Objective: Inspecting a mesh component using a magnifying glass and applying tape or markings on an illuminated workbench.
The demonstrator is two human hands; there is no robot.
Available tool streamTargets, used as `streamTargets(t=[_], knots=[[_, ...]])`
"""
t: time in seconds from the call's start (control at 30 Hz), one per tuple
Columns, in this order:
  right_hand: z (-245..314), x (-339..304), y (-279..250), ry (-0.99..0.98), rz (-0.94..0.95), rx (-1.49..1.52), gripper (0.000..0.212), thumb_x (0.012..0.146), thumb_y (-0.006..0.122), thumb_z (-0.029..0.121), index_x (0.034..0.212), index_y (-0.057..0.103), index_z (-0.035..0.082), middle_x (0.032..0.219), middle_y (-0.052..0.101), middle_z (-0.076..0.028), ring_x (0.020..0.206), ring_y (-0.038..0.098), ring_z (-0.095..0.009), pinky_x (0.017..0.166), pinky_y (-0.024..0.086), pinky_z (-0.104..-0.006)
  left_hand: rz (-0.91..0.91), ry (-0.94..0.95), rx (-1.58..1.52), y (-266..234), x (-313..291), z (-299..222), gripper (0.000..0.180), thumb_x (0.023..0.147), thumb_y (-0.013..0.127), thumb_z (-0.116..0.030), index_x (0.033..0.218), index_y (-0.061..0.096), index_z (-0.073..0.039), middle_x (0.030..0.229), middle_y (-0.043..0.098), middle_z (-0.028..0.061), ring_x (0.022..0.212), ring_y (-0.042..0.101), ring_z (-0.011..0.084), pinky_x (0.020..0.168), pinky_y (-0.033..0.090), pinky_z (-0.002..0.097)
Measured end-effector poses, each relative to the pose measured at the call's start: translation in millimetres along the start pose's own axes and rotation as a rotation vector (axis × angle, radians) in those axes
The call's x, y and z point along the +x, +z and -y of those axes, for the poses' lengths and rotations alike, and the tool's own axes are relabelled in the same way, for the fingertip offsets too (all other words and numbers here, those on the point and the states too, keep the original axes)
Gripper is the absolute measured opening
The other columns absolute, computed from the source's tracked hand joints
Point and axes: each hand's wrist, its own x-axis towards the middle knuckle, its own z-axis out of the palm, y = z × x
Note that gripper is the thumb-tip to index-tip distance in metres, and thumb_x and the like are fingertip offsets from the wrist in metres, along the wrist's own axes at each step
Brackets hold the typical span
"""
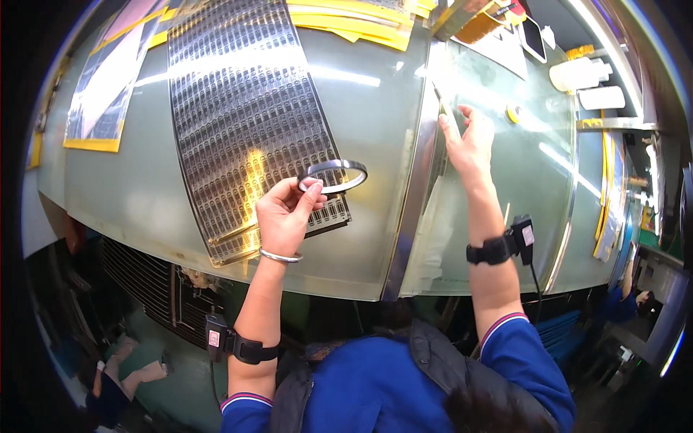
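Observation:
My left hand (286,209) pinches a narrow roll of black tape (309,171) between thumb and fingers. The roll tilts above the near right corner of a long dark sheet (238,115) covered with rows of small repeated cut-outs. The sheet lies on the glass-like tabletop. My right hand (471,141) is over the right part of the bench, just beyond the metal strip. Between its thumb and forefinger is a slim pen-like tool (447,108) with a dark tip, pointing away from me. Glare blurs the tool, so its exact kind does not show.
A metal strip (413,187) divides the tabletop. Yellow-edged clear sleeves (101,101) lie at the left, and yellow-edged sheets (361,18) at the back. On the right are a small yellow roll (513,113), a phone (533,37) and white bottles (574,74).

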Motion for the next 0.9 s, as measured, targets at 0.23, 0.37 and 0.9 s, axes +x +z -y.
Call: streamTargets(t=[0.23, 0.37, 0.9], knots=[[-6.3, -41.4, -28.6, 0.162, 0.061, 0.392, 0.012, 0.087, 0.055, 0.01, 0.095, 0.053, 0.001, 0.086, 0.056, -0.015, 0.082, 0.055, -0.029, 0.073, 0.044, -0.0378, -0.015, -0.065, -0.015, -1.0, 6.2, -1.2, 0.012, 0.083, 0.064, -0.003, 0.089, 0.059, 0.005, 0.078, 0.064, 0.0111, 0.061, 0.065, 0.0147, 0.055, 0.055, 0.0218], [29.0, -133.9, -47.9, -0.145, 0.262, 0.556, 0.02, 0.086, 0.057, 0.008, 0.106, 0.058, 0.002, 0.085, 0.058, -0.012, 0.073, 0.055, -0.025, 0.067, 0.046, -0.0333, -0.019, -0.083, -0.015, -2.1, 4.8, -3.0, 0.012, 0.082, 0.065, -0.002, 0.09, 0.059, 0.006, 0.077, 0.064, 0.0109, 0.062, 0.065, 0.0148, 0.056, 0.055, 0.0216], [76.2, -171.6, -33.7, -0.034, 0.291, 0.469, 0.022, 0.083, 0.063, 0.009, 0.105, 0.064, 0.008, 0.076, 0.052, -0.009, 0.059, 0.053, -0.022, 0.054, 0.044, -0.0319, 0.065, -0.021, -0.006, -8.5, -5.7, -1.8, 0.015, 0.081, 0.068, -0.006, 0.09, 0.064, 0.005, 0.082, 0.067, 0.012, 0.062, 0.064, 0.0126, 0.054, 0.053, 0.0201]])
